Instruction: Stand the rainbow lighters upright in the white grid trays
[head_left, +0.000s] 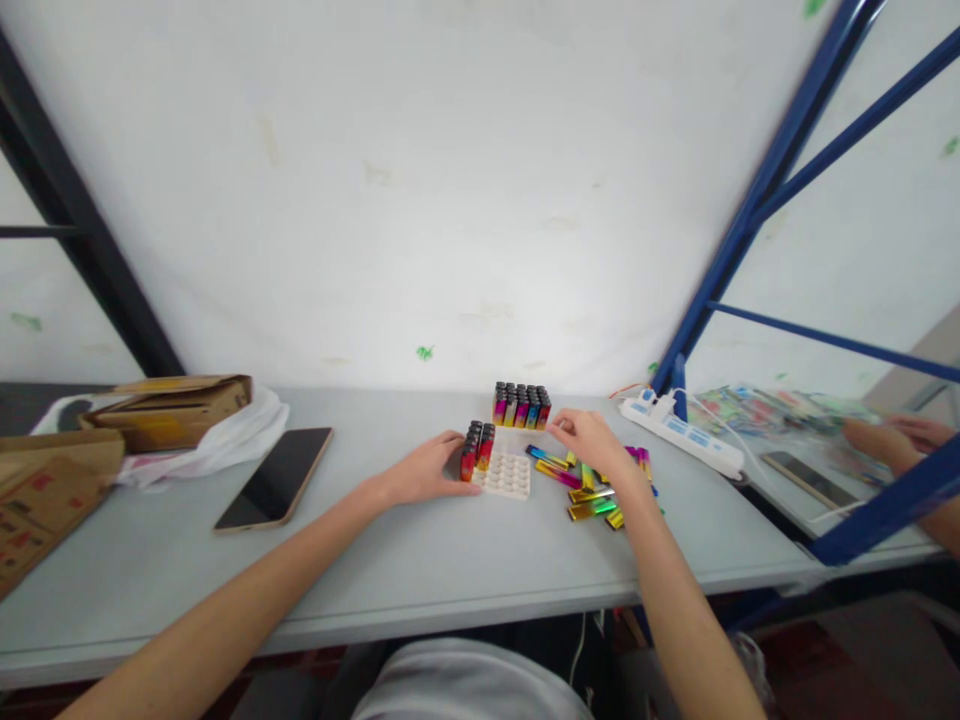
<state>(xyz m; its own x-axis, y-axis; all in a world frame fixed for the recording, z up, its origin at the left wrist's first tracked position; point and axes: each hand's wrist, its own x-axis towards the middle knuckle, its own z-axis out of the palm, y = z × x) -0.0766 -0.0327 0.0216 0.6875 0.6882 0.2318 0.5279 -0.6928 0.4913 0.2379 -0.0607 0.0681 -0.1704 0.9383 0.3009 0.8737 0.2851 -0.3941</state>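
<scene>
A white tray with round sockets (511, 476) lies on the grey table, and red lighters (478, 450) stand upright in its left part. My left hand (431, 467) is at the tray's left edge, thumb and fingers spread around that corner, touching the tray or lighters. Behind it stands a full block of multicoloured lighters (520, 405) in rows. My right hand (585, 436) hovers over the back of a loose pile of shiny lighters (592, 507), its fingertips pinched together near the block's front right corner; anything between them is too small to make out.
To the left lie a dark phone (275, 478), a cardboard box (176, 410) on white plastic and another carton (56, 500). A white power strip (682, 432) is at the right, beside a blue frame (735, 240). Beyond it another person's hands (892, 440) are visible.
</scene>
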